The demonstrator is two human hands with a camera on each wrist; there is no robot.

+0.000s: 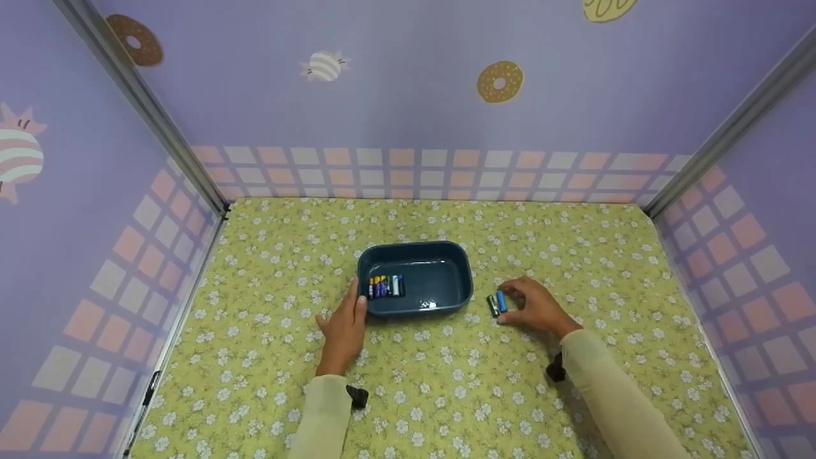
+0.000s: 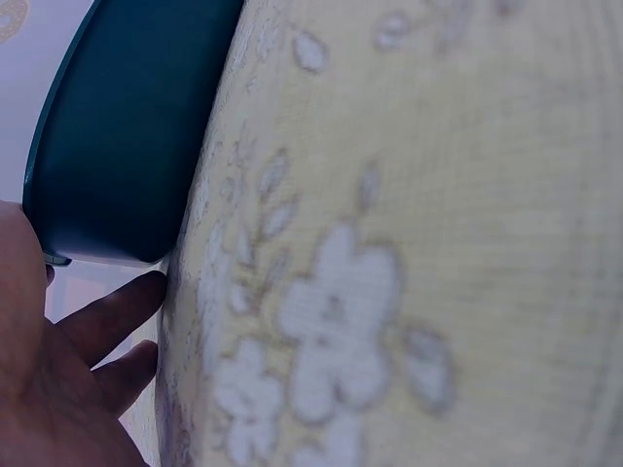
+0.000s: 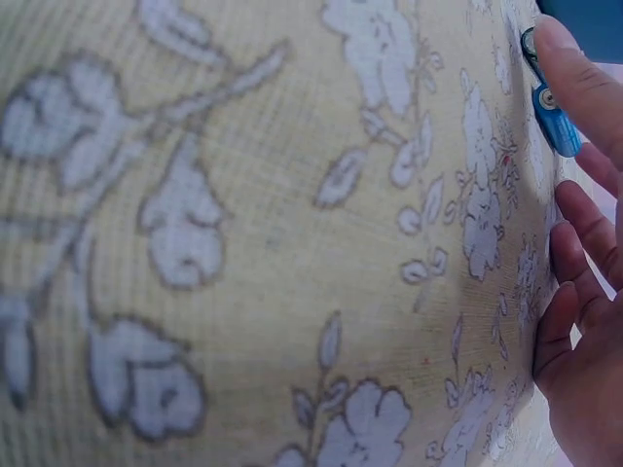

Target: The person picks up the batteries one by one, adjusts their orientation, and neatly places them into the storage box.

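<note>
A dark teal plastic box (image 1: 415, 311) stands on the flowered cloth. Inside, several batteries (image 1: 381, 287) lie side by side along its left end, some purple and yellow, others white or dark. My left hand (image 1: 344, 331) rests against the box's left side, fingers fairly straight and the thumb by the near left corner. In the left wrist view the lower fingers (image 2: 122, 311) spread apart beside the box wall. To the right of the box, my right hand (image 1: 532, 309) has thumb and forefinger at opposite ends of a blue battery (image 1: 502, 301) and a dark battery (image 1: 493, 306), pinching around the pair.
The yellow-green cloth (image 1: 408, 408) with white flowers covers the table. Purple walls (image 1: 408, 115) with pink and white checks enclose the back and both sides. Metal posts (image 1: 159, 121) stand in the corners.
</note>
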